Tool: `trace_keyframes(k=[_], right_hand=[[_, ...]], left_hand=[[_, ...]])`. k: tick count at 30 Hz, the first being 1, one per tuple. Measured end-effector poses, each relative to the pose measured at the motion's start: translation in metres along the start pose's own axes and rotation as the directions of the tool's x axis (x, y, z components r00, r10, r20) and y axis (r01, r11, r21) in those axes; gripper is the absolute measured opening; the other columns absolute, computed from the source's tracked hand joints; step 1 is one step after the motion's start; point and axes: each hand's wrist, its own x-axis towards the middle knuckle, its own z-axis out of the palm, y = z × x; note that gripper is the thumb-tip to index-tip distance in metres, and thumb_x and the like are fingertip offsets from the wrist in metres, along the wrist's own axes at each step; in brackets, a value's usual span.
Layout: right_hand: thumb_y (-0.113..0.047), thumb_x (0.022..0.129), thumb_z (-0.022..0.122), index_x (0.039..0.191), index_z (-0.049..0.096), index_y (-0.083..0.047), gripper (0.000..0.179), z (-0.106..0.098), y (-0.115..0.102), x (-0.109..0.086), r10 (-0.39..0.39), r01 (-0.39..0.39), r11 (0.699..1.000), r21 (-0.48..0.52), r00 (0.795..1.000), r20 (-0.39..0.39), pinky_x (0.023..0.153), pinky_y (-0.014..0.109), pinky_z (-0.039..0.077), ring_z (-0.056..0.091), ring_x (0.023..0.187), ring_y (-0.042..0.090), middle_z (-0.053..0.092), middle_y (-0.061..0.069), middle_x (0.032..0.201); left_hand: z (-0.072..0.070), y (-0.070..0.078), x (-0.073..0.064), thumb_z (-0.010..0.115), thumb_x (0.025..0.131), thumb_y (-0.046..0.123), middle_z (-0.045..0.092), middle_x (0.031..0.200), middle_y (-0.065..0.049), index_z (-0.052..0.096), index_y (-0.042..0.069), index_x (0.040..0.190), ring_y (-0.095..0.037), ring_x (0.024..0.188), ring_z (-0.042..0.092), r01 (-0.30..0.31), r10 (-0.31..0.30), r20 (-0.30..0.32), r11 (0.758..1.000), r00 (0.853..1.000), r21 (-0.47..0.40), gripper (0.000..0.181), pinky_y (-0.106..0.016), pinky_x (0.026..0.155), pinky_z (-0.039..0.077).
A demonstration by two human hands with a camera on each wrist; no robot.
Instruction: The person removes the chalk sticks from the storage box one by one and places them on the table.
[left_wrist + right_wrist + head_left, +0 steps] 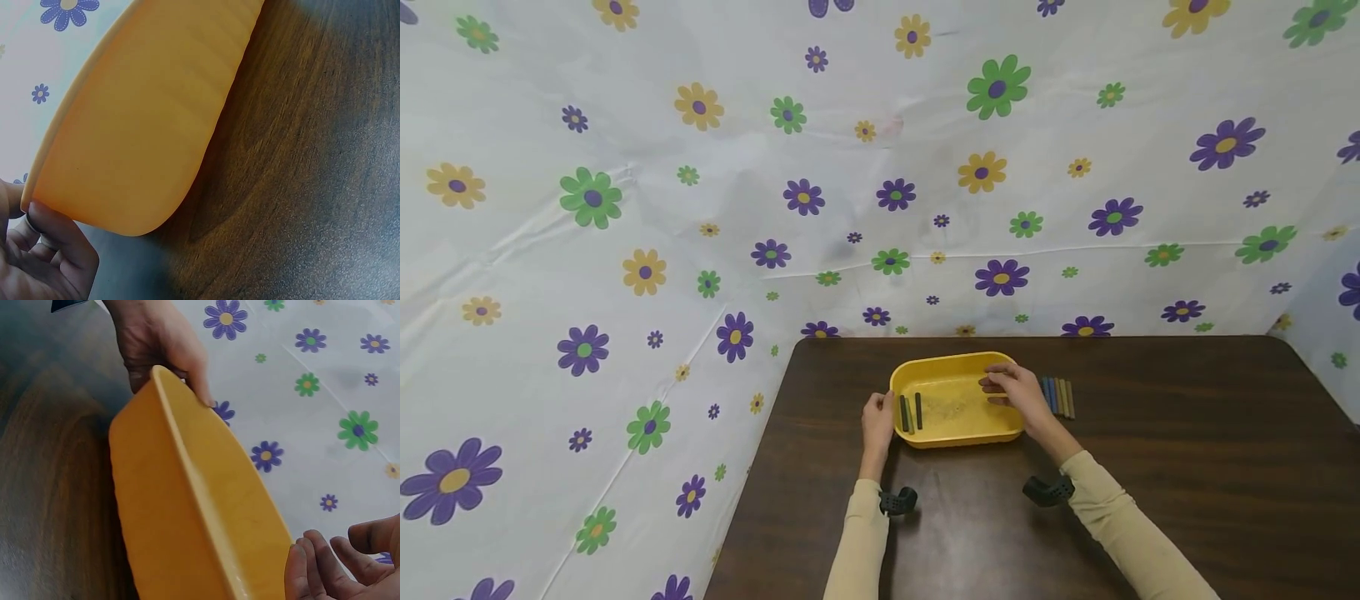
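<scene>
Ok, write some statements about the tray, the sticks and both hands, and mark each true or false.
1. The left hand grips the tray at its rim. True.
2. The right hand is at the tray's left end. False: it is at the right end.
3. Three sticks lie inside the tray. True.
4. The row of sticks outside lies left of the tray. False: it lies to the right.
5. The tray is yellow. True.

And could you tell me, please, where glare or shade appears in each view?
Head view: soft sheen on the table in front of the tray; left wrist view: pale glare on the table at lower right; right wrist view: table dim at left, whitish highlight low on the tray.
</scene>
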Motion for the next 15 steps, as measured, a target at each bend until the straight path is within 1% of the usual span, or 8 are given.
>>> trace_keyframes(k=[6, 8, 12, 15], right_hand=[[-0.013, 0.11, 0.05, 0.136, 0.052, 0.014, 0.037, 0.014, 0.009, 0.004, 0.003, -0.003, 1.0, 0.006, 1.0, 0.012, 0.095, 0.049, 0.055, 0.07, 0.095, 0.018, 0.07, 0.021, 0.115], [-0.012, 0.11, 0.051, 0.135, 0.053, 0.014, 0.036, 0.019, 0.012, 0.005, 0.007, -0.007, 1.0, 0.01, 1.0, 0.013, 0.094, 0.05, 0.055, 0.071, 0.097, 0.023, 0.069, 0.022, 0.115], [-0.011, 0.109, 0.052, 0.135, 0.053, 0.015, 0.036, 0.029, 0.017, 0.008, 0.013, -0.013, 1.0, 0.003, 1.0, 0.013, 0.094, 0.05, 0.055, 0.068, 0.108, 0.039, 0.069, 0.023, 0.115], [-0.011, 0.109, 0.052, 0.135, 0.055, 0.014, 0.036, 0.036, 0.02, 0.011, 0.023, -0.023, 1.0, -0.011, 1.0, 0.008, 0.095, 0.051, 0.055, 0.065, 0.113, 0.045, 0.069, 0.024, 0.115]], left_hand=[[0.0, 0.001, 0.0, 0.053, 0.111, 0.027, 0.041, 0.064, 0.0, 0.061, -0.008, 0.108, -0.011, 0.05, 0.038, 0.003, -0.003, 0.011, 1.0, 1.0, -0.004, 0.037, -0.027, 0.05, 0.037], [0.0, 0.001, -0.001, 0.053, 0.111, 0.027, 0.041, 0.064, 0.0, 0.061, -0.009, 0.109, -0.011, 0.05, 0.038, 0.003, -0.003, 0.013, 1.0, 1.0, -0.008, 0.037, -0.027, 0.05, 0.037], [0.0, 0.002, -0.002, 0.053, 0.111, 0.027, 0.041, 0.065, 0.0, 0.061, -0.01, 0.109, -0.011, 0.05, 0.039, 0.015, -0.015, 0.011, 1.0, 1.0, -0.01, 0.037, -0.027, 0.05, 0.037], [0.0, 0.002, -0.001, 0.053, 0.111, 0.027, 0.042, 0.066, 0.0, 0.061, -0.009, 0.11, -0.011, 0.051, 0.039, 0.021, -0.021, 0.007, 1.0, 1.0, 0.0, 0.038, -0.027, 0.051, 0.038]])
